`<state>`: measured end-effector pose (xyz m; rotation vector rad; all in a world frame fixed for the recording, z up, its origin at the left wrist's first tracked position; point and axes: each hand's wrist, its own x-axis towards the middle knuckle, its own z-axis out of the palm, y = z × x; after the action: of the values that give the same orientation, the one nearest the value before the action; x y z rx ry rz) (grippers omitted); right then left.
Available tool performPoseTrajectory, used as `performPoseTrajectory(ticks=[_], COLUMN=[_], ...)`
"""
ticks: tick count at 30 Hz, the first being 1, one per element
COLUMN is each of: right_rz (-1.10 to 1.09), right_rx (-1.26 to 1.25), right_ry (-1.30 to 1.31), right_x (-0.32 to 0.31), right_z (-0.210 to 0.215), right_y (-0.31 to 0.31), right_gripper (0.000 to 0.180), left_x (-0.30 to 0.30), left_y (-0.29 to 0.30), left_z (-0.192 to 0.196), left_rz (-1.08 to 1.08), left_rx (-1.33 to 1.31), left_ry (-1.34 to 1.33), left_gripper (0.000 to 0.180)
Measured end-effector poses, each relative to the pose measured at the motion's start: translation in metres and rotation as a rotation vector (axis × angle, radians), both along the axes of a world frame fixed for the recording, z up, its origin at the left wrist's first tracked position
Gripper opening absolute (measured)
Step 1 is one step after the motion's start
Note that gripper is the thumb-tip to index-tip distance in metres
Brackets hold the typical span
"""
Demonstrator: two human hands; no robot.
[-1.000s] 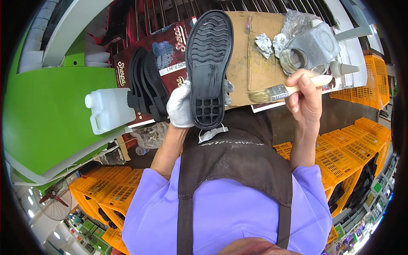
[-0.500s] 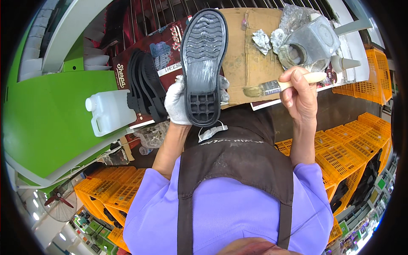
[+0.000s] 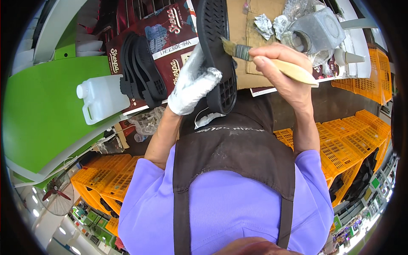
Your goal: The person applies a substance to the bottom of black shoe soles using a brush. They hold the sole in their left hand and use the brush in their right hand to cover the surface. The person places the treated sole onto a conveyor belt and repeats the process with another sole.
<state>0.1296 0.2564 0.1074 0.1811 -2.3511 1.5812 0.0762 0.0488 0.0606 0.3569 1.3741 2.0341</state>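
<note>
A black shoe sole (image 3: pixel 214 46), tread face up with a grid at the heel, slants over the table's near edge and my apron. My left hand (image 3: pixel 193 87), in a white glove, is closed on its left edge; the thumb lies over the tread side and the other fingers run up along the edge, partly hidden. My bare right hand (image 3: pixel 287 70) grips a paintbrush (image 3: pixel 293 71) with a pale wooden handle. The bristles point left and meet the sole's right side near mid-length.
Several black soles (image 3: pixel 138 70) lie on a dark red box (image 3: pixel 170 72) beside a white jug (image 3: pixel 104 97). Brown cardboard (image 3: pixel 255 63) lies under crumpled wads (image 3: pixel 264 26), a clear cut-open container (image 3: pixel 318 32) and a nozzle bottle (image 3: pixel 348 56). Orange crates (image 3: pixel 348 144) stand at right.
My right hand has moved left, bringing the brush onto the sole. The sole has shifted up and right and turned, and my left thumb has come over its edge.
</note>
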Motion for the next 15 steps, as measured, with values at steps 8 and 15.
performPoseTrajectory(ticks=[8,15], right_rz=[0.161,0.174], right_rx=[0.039,0.026], right_ry=[-0.047,-0.121], right_x=[0.013,0.017], right_z=[-0.003,-0.003], right_y=[0.003,0.004], right_gripper=[0.008,0.007], left_x=[-0.014,-0.022], left_y=[-0.002,-0.008], left_z=[-0.001,0.002], left_rz=[0.121,0.119], left_rx=[0.017,-0.014], left_ry=[0.125,0.097], left_gripper=[0.072,0.06])
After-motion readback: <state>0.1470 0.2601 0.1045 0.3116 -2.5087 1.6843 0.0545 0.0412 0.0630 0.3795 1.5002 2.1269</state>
